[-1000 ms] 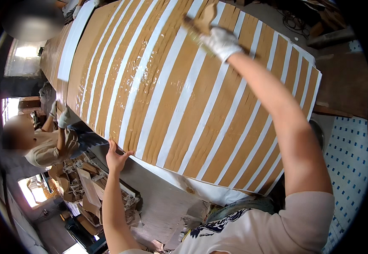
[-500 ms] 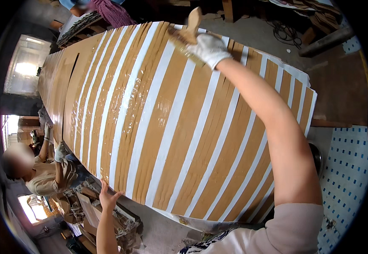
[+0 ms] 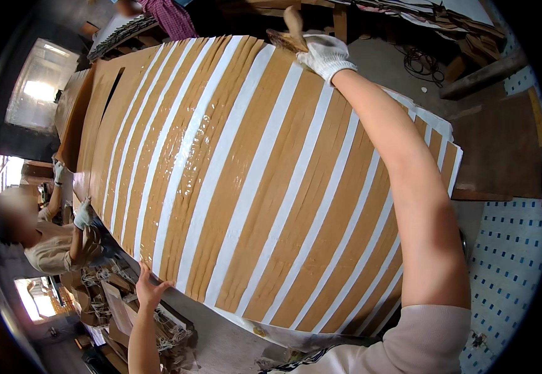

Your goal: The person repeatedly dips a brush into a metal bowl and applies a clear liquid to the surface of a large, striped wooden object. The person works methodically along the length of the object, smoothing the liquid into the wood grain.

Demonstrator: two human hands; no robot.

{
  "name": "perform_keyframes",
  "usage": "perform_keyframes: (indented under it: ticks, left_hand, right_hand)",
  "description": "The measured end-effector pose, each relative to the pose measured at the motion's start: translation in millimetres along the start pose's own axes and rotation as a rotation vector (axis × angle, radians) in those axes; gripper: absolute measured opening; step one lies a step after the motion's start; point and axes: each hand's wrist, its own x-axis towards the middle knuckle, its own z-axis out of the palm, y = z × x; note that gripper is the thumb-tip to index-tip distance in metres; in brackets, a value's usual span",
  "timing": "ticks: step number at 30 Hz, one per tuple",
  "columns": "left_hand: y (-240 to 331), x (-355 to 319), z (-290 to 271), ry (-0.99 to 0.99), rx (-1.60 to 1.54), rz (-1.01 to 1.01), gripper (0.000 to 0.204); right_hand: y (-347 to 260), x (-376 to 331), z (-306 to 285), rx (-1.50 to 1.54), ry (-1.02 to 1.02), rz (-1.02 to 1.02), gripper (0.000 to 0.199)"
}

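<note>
Brush (image 3: 286,32) sits clamped in our gloved right hand (image 3: 326,55) at the striped panel's (image 3: 246,187) far edge, while our left hand (image 3: 149,288), fingers apart, touches its near edge.

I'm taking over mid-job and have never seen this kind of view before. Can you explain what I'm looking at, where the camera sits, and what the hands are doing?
No machine here: a person works with two hands, and the camera sits on their head looking down, so straight edges bend near the rim. The forearms come in from the bottom. The right hand, in a white glove, reaches to the far edge of the work and grips a wooden-handled brush. The bare left hand rests open at the near edge of the sheets. On the surface lie many overlapping brown sheets, spread so that their white strips show between them; some strips at the left look wet and glossy. At far left a co-worker in gloves works at the same stack.
</note>
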Motion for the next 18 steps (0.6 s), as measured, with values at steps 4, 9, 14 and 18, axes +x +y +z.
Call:
perform_keyframes:
  ticks: [4, 9, 14, 18]
  left_hand:
    - [-21.8, -17.6, 5.1, 0.077, -0.174, -0.001, 0.1]
    - [-24.0, 0.9, 12.9, 0.089, -0.108, 0.081, 0.103]
    - [-35.1, -9.6, 15.4, 0.104, -0.097, 0.08, 0.101]
    - [-38.2, -13.6, 11.8, 0.122, 0.016, 0.089, 0.104]
  right_hand:
    - [-50.4, -31.0, -21.1, 0.035, -0.327, 0.13, 0.058]
    - [-18.4, -11.2, -1.5, -0.193, -0.169, 0.092, 0.047]
    - [-131.8, -150.3, 13.8, 0.043, -0.083, -0.293, 0.017]
    - [-236.4, -346.2, 14.5, 0.061, -0.098, -0.616, 0.003]
